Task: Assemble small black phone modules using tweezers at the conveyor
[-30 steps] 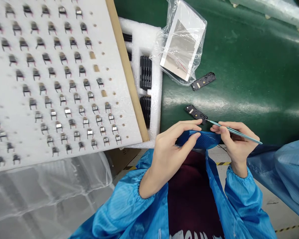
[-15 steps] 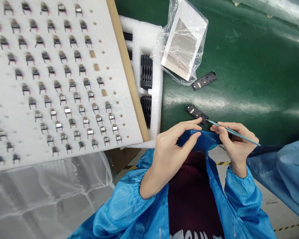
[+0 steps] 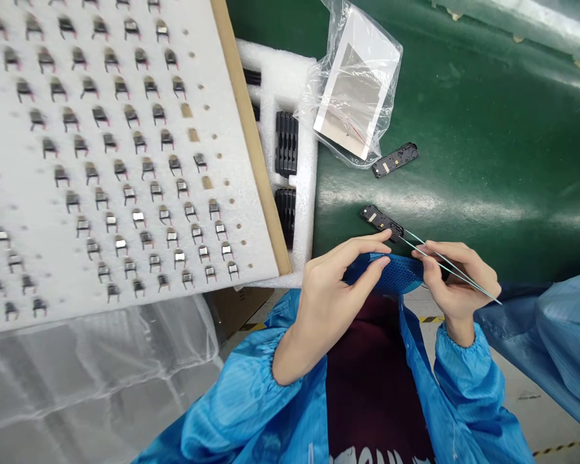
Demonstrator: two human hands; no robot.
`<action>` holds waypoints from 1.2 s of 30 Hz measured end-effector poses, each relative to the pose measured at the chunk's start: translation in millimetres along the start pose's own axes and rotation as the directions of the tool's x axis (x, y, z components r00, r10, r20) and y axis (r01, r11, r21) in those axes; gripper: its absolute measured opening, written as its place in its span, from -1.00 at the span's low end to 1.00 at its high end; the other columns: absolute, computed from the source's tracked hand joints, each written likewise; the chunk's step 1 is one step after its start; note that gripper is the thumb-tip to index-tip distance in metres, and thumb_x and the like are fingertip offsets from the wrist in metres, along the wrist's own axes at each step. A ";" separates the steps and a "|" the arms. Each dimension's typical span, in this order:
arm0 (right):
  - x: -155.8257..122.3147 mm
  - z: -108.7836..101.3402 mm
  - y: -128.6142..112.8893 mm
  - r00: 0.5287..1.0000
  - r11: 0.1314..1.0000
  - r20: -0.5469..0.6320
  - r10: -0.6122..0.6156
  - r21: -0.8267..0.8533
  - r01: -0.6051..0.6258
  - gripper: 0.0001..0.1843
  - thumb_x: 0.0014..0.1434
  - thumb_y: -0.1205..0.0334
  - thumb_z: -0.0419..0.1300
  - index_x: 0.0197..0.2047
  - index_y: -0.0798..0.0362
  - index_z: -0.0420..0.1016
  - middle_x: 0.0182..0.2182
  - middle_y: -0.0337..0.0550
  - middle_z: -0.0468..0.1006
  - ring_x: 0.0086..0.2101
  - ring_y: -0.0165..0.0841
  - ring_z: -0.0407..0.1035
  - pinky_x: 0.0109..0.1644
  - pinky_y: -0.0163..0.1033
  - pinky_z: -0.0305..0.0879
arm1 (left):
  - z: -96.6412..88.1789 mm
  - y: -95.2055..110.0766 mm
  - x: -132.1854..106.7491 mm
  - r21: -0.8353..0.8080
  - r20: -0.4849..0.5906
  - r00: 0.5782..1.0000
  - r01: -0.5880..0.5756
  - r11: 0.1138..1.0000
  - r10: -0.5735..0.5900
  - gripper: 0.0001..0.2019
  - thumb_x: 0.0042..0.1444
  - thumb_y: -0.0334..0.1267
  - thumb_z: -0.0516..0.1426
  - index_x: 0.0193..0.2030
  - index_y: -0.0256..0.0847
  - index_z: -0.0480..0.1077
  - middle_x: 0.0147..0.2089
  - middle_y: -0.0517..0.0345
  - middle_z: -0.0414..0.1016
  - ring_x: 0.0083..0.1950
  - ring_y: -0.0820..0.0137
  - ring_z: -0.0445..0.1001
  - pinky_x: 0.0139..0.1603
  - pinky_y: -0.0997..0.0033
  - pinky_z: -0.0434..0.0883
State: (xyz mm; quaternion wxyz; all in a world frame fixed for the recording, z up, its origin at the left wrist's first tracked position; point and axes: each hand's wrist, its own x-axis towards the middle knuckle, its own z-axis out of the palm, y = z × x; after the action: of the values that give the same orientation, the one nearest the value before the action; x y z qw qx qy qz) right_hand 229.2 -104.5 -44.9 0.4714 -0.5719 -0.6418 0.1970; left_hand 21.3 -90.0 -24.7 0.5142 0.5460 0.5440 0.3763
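A small black plastic housing [image 3: 374,217] lies on the green table near its front edge. The index fingertip of my left hand [image 3: 341,283] touches its near end, while the thumb sits apart below. Between my hands is a blue perforated piece [image 3: 396,272] at the table edge, partly covered by my left fingers. My right hand [image 3: 459,280] grips light-blue tweezers [image 3: 444,260]. Their two tips are spread and reach the housing's near right end. Farther back on the table rests a second, similar black housing [image 3: 396,160], touched by neither hand.
On the left a white foam board [image 3: 125,148] carries rows of small dark components with wires. It overlaps a white foam tray [image 3: 305,129] holding stacked black parts [image 3: 286,145]. A clear plastic bag [image 3: 355,84] with flat sheets lies behind. Blue fabric [image 3: 560,328] shows at right.
The tweezers' arms have spread apart, and my right hand has shifted slightly. My left hand and the near housing stay almost where they were. The view has moved a little.
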 end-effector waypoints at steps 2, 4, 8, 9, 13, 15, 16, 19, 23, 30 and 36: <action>4.5 -2.0 -5.9 0.996 1.000 -0.087 -0.011 0.003 0.011 -0.77 0.39 0.22 0.39 0.08 -0.20 0.77 -0.16 -0.18 0.81 -0.18 -0.13 0.75 -0.17 -0.01 0.73 | -0.2 0.2 0.2 -0.012 -0.002 1.000 -0.006 1.000 0.006 -0.90 0.43 -0.37 0.31 -0.01 -0.11 0.66 0.24 0.04 0.76 0.28 0.16 0.73 0.39 0.13 0.64; 13.4 -5.4 -16.0 0.979 0.997 -0.198 -0.049 -0.064 0.037 -0.75 0.49 0.13 0.26 0.05 -0.21 0.79 0.08 -0.11 0.77 0.09 -0.01 0.69 0.10 0.15 0.72 | -1.0 1.2 0.1 -0.028 0.003 1.000 -0.008 1.000 0.009 -0.90 0.44 -0.37 0.31 -0.02 -0.11 0.66 0.23 0.05 0.77 0.29 0.16 0.73 0.39 0.11 0.64; 38.4 -9.1 -35.3 0.990 0.970 -0.103 -0.094 -0.233 0.068 -0.62 0.56 0.25 0.10 0.16 -0.26 0.73 0.05 -0.11 0.73 0.07 -0.06 0.67 0.21 0.13 0.64 | -4.1 2.9 -2.3 -0.054 0.016 1.000 -0.006 0.999 0.007 -0.91 0.43 -0.38 0.31 -0.06 -0.10 0.66 0.18 0.08 0.79 0.23 0.17 0.76 0.33 0.15 0.68; 44.6 -7.7 -37.2 0.998 0.966 0.011 -0.063 -0.251 0.064 -0.64 0.56 0.27 0.12 0.17 -0.23 0.71 -0.05 -0.11 0.73 -0.04 -0.12 0.67 0.10 0.04 0.65 | -4.7 2.8 -3.2 -0.054 0.018 1.000 -0.004 0.999 0.005 -0.91 0.43 -0.38 0.31 -0.05 -0.10 0.66 0.17 0.08 0.79 0.22 0.17 0.77 0.32 0.16 0.68; 65.2 6.9 -31.4 0.916 0.960 0.375 0.141 -0.279 -0.034 -0.89 0.40 0.18 0.40 -0.02 -0.07 0.67 -0.16 -0.15 0.67 -0.19 -0.23 0.61 -0.24 -0.18 0.50 | -5.3 0.6 -6.0 -0.032 0.015 1.000 0.000 0.999 0.001 -0.89 0.41 -0.39 0.32 -0.02 -0.10 0.67 0.17 0.09 0.79 0.21 0.15 0.77 0.32 0.15 0.69; 73.5 13.7 -26.0 0.847 0.946 0.466 0.254 -0.303 -0.117 -0.90 0.35 0.17 0.45 -0.13 -0.06 0.64 -0.17 -0.18 0.69 -0.18 -0.24 0.60 -0.26 -0.21 0.44 | -4.4 -0.7 -6.3 -0.022 0.011 1.000 0.002 1.000 -0.002 -0.88 0.41 -0.39 0.32 -0.02 -0.10 0.67 0.17 0.10 0.79 0.21 0.16 0.77 0.34 0.16 0.68; 77.4 15.8 -24.1 0.812 0.938 0.500 0.302 -0.309 -0.159 -0.91 0.35 0.18 0.44 -0.17 -0.05 0.63 -0.18 -0.20 0.70 -0.18 -0.24 0.60 -0.24 -0.22 0.43 | -3.8 -1.3 -6.2 -0.018 0.010 1.000 0.004 1.000 -0.004 -0.88 0.41 -0.39 0.31 -0.01 -0.10 0.67 0.18 0.11 0.79 0.21 0.17 0.77 0.35 0.17 0.67; 87.9 16.5 -22.3 0.747 0.921 0.544 0.383 -0.288 -0.262 -0.90 0.35 0.20 0.43 -0.23 -0.03 0.65 -0.27 -0.23 0.71 -0.23 -0.27 0.57 -0.21 -0.23 0.40 | -2.4 -2.5 -5.5 -0.023 0.005 1.000 -0.001 1.000 0.001 -0.88 0.43 -0.39 0.30 -0.01 -0.11 0.67 0.21 0.10 0.78 0.26 0.17 0.75 0.38 0.19 0.65; 97.1 12.4 -21.8 0.723 0.924 0.576 0.381 -0.266 -0.275 -0.85 0.40 0.17 0.38 -0.24 -0.02 0.73 -0.30 -0.23 0.75 -0.32 -0.30 0.51 -0.23 -0.21 0.30 | -0.9 -4.2 -3.5 -0.048 -0.002 1.000 -0.027 0.998 0.027 -0.89 0.43 -0.39 0.30 -0.01 -0.12 0.66 0.25 0.07 0.76 0.30 0.18 0.73 0.43 0.19 0.61; 106.6 5.4 -12.5 0.735 0.934 0.585 0.343 -0.125 -0.336 -0.80 0.41 0.11 0.34 -0.22 -0.01 0.72 -0.27 -0.22 0.74 -0.26 -0.27 0.55 -0.14 -0.20 0.38 | 2.9 -7.7 3.1 -0.042 -0.015 1.000 -0.018 0.999 0.017 -0.88 0.41 -0.39 0.32 -0.01 -0.11 0.68 0.29 0.10 0.73 0.30 0.17 0.73 0.38 0.21 0.65; 141.3 7.1 -10.0 0.895 0.947 0.382 0.230 -0.299 -0.116 -0.88 0.37 0.21 0.35 -0.17 -0.03 0.76 -0.21 -0.16 0.71 -0.21 -0.22 0.52 -0.01 -0.09 0.37 | 1.5 -6.2 1.3 -0.085 -0.014 1.000 -0.002 0.996 0.001 -0.90 0.42 -0.35 0.32 -0.02 -0.10 0.68 0.27 0.12 0.75 0.28 0.19 0.74 0.35 0.23 0.66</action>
State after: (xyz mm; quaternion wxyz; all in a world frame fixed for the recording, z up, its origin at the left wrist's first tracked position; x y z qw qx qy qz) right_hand 231.7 24.8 13.3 0.2241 -0.6310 -0.6935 0.2658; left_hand 21.5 -89.7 -31.2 0.5329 0.5214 0.5307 0.4031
